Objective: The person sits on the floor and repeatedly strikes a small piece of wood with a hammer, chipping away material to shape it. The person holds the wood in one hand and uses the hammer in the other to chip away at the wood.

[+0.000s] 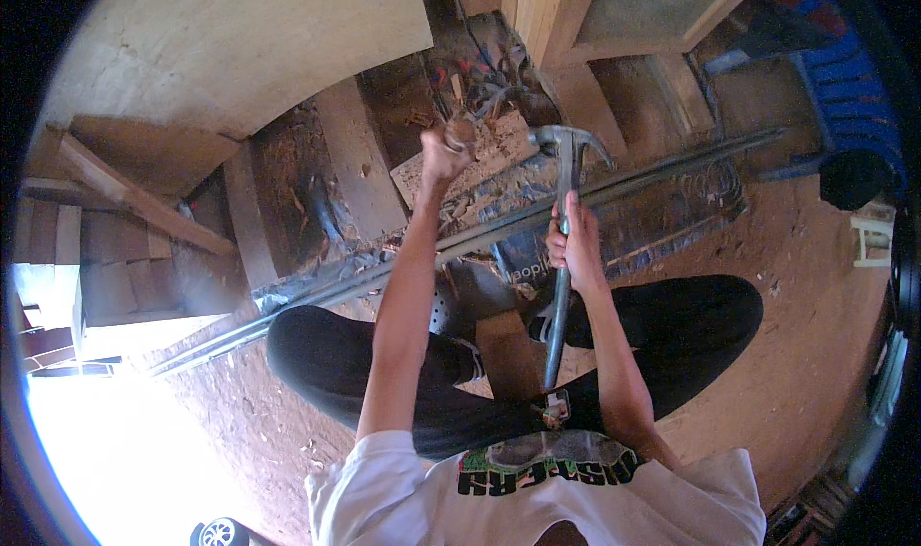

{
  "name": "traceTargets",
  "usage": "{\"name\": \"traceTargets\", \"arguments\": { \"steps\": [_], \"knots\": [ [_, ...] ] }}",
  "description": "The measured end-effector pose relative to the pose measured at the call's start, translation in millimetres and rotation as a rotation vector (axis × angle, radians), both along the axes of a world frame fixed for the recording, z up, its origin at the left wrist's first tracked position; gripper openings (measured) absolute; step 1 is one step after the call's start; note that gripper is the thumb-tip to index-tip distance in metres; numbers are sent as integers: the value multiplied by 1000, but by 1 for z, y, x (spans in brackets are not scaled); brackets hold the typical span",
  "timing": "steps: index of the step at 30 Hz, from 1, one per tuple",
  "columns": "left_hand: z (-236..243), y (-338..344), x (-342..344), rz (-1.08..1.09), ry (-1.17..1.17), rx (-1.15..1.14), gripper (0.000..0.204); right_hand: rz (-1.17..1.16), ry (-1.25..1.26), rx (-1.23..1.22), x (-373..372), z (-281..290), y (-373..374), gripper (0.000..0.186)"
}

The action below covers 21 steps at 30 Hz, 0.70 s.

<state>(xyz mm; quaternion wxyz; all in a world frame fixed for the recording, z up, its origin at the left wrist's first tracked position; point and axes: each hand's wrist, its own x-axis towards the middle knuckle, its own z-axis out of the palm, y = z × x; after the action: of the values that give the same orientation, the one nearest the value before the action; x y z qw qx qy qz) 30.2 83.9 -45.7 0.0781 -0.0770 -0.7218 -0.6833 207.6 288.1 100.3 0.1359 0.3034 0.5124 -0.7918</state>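
My right hand (575, 244) is wrapped round the long metal handle of a claw hammer (554, 325), well up toward its head. The hammer's head lies beyond my fingers, beside a wooden board (504, 143), and the handle's end comes back toward my lap. My left hand (444, 157) reaches farther out and is closed at the left part of that board. A brown, rounded shape shows at its fingers; what it is I cannot make out. Wood chips lie on and round the board.
Long metal bars (662, 170) run across in front of my legs, beside a dark printed plastic sheet (576, 244). Planks (360, 157) lie beyond them. A large pale panel (249, 37) hangs at upper left; a blue plastic chair (849, 95) stands far right.
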Motion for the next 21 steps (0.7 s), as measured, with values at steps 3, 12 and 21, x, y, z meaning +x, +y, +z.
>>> {"name": "traceTargets", "arguments": {
  "steps": [3, 12, 21],
  "knots": [
    [-21, 25, 19, -22, 199, -512, 24, 89, 112, 207, -2, 30, 0, 39],
    [-8, 8, 25, 162, 151, -296, 26, -111, 569, 704, -19, 4, -17, 35],
    [12, 5, 36, 155, 149, -355, 12, 131, 51, 386, -3, -42, 4, 43]
  ]
}}
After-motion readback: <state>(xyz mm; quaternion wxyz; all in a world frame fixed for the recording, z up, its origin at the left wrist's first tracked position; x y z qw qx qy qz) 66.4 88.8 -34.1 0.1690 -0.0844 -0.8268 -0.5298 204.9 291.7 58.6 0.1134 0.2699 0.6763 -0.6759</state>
